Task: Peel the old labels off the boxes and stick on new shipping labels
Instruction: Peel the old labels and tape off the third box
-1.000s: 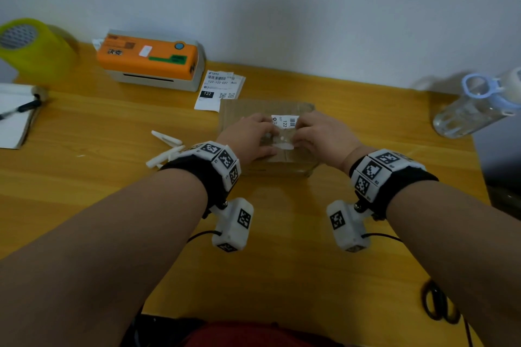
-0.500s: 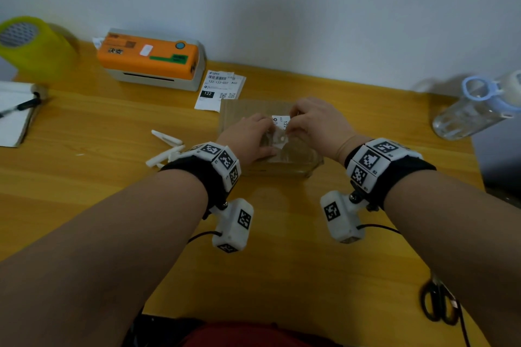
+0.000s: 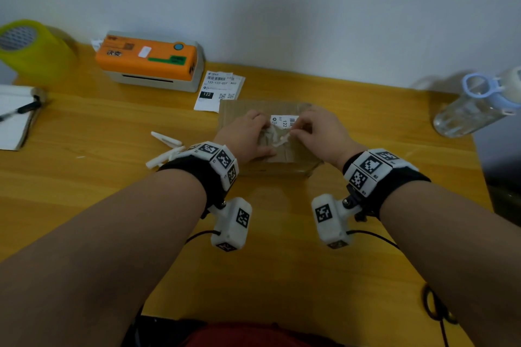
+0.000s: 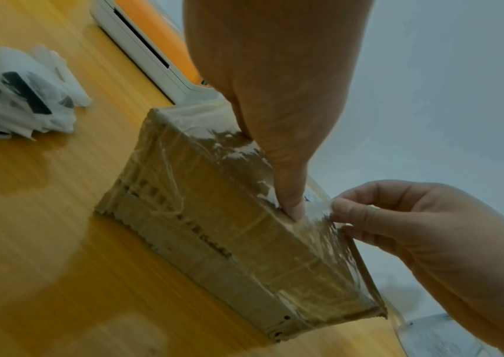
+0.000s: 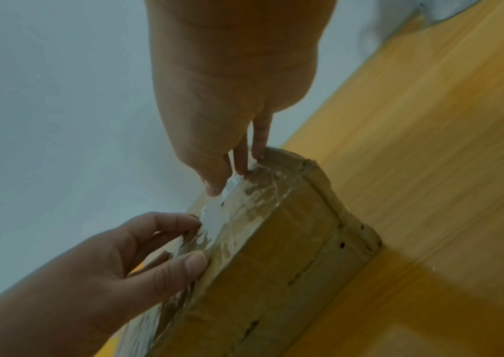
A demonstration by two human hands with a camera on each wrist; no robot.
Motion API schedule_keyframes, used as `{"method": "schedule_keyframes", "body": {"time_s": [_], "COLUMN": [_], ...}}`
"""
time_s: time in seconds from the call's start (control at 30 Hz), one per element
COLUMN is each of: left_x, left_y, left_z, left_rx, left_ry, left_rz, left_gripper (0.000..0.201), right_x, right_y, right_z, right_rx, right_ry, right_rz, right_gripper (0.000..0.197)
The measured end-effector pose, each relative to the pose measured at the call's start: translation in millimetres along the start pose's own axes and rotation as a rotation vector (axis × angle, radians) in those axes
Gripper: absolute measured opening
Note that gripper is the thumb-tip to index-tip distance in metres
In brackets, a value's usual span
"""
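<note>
A taped brown cardboard box (image 3: 282, 155) lies on the yellow table in front of me. Its old label (image 3: 284, 121) is half torn, and white shreds cling to the top. My left hand (image 3: 260, 132) holds the box, with its thumb (image 4: 290, 205) on the near top edge and curled fingers on top. Thumb and fingers of my right hand (image 3: 296, 128) pinch a lifted white strip of the old label (image 5: 229, 186). A printed new label (image 3: 220, 90) lies flat just behind the box on the left.
An orange label printer (image 3: 149, 62) stands at the back left by a yellow tape roll (image 3: 25, 48). A notebook with a pen (image 3: 14, 118) is far left, and white peeled scraps (image 3: 166, 146) lie left of the box. A water bottle (image 3: 476, 104) is right, scissors (image 3: 437, 307) near right.
My right hand reached further over the label, then drew back toward me with a white strip lifted off the box. The left hand and the box stayed put.
</note>
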State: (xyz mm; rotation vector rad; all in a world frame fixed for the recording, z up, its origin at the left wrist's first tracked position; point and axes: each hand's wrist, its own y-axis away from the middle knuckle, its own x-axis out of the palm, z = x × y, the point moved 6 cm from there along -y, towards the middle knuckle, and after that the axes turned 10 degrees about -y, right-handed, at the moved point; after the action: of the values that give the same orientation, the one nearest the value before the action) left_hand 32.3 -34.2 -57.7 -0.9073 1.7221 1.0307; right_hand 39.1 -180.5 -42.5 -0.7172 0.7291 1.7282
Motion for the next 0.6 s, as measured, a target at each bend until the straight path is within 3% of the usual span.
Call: {"method": "schedule_keyframes", "body": {"time_s": [0.27, 0.43, 0.5, 0.6], "left_x": [-4.8, -5.3, -4.8, -11.2], "left_y": [-1.5, -2.3, -2.7, 1.9], "left_z": [-1.3, -0.5, -1.1, -1.3], "left_rx": [-0.008, -0.009, -0.015, -0.049], "left_ry": [-0.01, -0.012, 0.018, 0.256], "left_rz": [-0.008, 0.003, -0.011, -0.088], "left_gripper": [0.066, 0.067, 0.067, 0.064], "right_x": [-5.7, -37.9, -50.4, -44.2], "right_y": [-3.8, -8.3, -9.9, -7.0], "right_z": [3.3, 1.8, 4.9, 18.2], "right_rx": [0.015, 0.05, -0.003, -0.096], "right_ry": [-0.028, -0.126, -0.101, -0.088], "right_rz": [-0.05, -0.235, -0.232, -0.132], "right_gripper": [0.009, 0.012, 0.013, 0.01]}}
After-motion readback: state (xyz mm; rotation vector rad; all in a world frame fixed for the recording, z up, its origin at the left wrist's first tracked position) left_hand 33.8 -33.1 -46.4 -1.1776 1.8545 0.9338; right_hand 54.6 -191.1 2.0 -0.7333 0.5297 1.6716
